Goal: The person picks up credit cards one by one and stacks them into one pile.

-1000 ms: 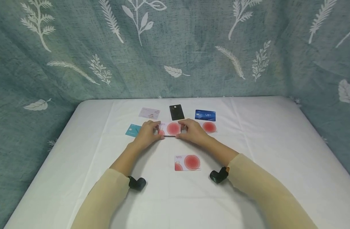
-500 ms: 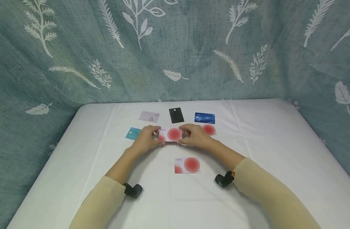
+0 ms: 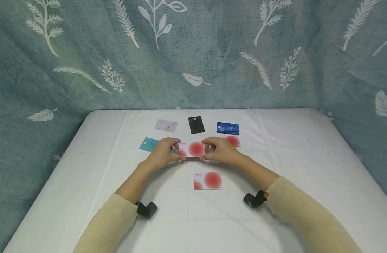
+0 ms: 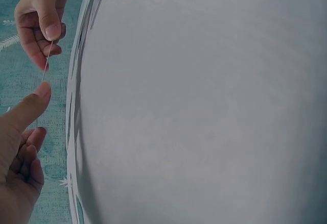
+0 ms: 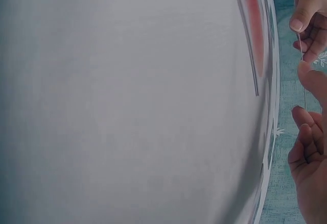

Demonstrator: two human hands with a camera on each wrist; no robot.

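Note:
In the head view, a white plastic card (image 3: pixel 197 149) with red circles is held up level between both hands. My left hand (image 3: pixel 163 153) pinches its left end between thumb and fingers. My right hand (image 3: pixel 224 151) pinches the right end the same way. Seen edge-on in the left wrist view, the card (image 4: pixel 48 60) is a thin line above the table. A matching red-circle card (image 3: pixel 207 181) lies flat nearer the person. Another red-circle card (image 3: pixel 233 141) lies beyond the right hand, partly hidden by it.
A teal card (image 3: pixel 148 144) lies by the left hand, partly covered. Farther back are a pale lilac card (image 3: pixel 166 125), a black card (image 3: pixel 196 125) and a blue VIP card (image 3: pixel 228 128). All lie on a white-clothed table (image 3: pixel 180 228) before a green leaf-patterned curtain (image 3: pixel 212 52).
Both hands have brought the held card a little toward the person and slightly right, off the spot near the black card. The other cards stay put; the head view shifts slightly.

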